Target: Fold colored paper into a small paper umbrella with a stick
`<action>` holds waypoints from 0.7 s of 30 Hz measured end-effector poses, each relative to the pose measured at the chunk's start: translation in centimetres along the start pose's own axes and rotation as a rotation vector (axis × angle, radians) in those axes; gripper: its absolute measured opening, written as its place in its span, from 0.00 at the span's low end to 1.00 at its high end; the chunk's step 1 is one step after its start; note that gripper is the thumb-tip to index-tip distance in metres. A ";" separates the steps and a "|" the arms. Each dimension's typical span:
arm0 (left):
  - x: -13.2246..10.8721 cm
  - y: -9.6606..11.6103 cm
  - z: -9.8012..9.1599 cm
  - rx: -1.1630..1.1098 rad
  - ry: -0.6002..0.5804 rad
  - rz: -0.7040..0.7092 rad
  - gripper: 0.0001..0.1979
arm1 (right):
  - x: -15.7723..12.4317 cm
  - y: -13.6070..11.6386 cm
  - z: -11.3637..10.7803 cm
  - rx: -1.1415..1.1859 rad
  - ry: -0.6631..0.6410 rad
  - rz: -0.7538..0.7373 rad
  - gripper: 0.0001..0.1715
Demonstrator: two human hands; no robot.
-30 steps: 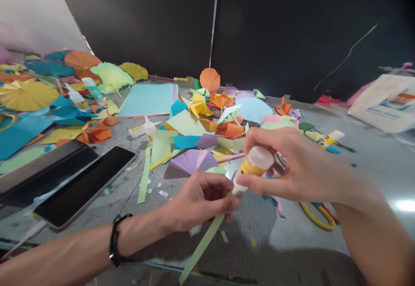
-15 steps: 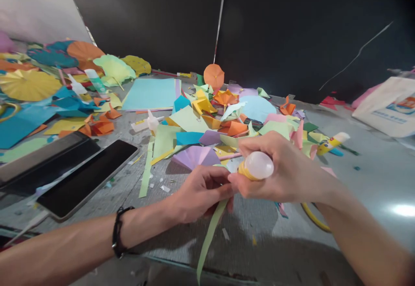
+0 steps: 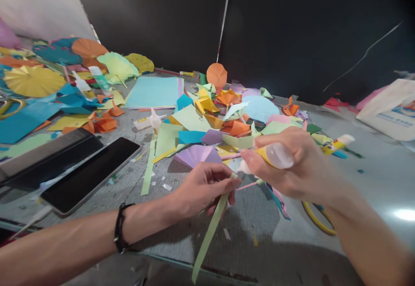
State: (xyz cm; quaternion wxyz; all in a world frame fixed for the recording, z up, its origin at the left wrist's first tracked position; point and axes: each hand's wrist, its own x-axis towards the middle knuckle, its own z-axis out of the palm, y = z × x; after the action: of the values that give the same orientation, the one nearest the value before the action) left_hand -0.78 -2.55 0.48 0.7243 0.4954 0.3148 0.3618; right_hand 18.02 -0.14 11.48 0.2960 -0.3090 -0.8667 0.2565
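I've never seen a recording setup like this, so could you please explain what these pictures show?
There is no machine here. The view comes from a camera worn on a person's head, looking down at their own bare hands. The left hand pinches a pale green paper strip, and the right hand holds a glue bottle, its nozzle near that strip's top. The table holds paper scraps, paper umbrellas and a tablet.
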 end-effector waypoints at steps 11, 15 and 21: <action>-0.3 0.3 0.1 -0.117 -0.066 -0.030 0.24 | 0.2 0.5 0.3 0.186 -0.119 0.077 0.30; -0.2 0.1 0.0 -0.136 -0.074 -0.025 0.23 | 0.4 0.2 0.1 0.153 -0.101 0.104 0.31; -0.2 -0.3 -0.1 -0.131 -0.070 -0.008 0.21 | 0.8 -0.4 -0.3 0.114 -0.076 0.100 0.31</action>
State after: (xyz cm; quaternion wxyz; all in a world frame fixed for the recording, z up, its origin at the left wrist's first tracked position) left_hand -0.92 -2.68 0.19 0.7671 0.4582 0.2671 0.3610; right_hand 17.59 0.21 12.17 0.2666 -0.3248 -0.8448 0.3314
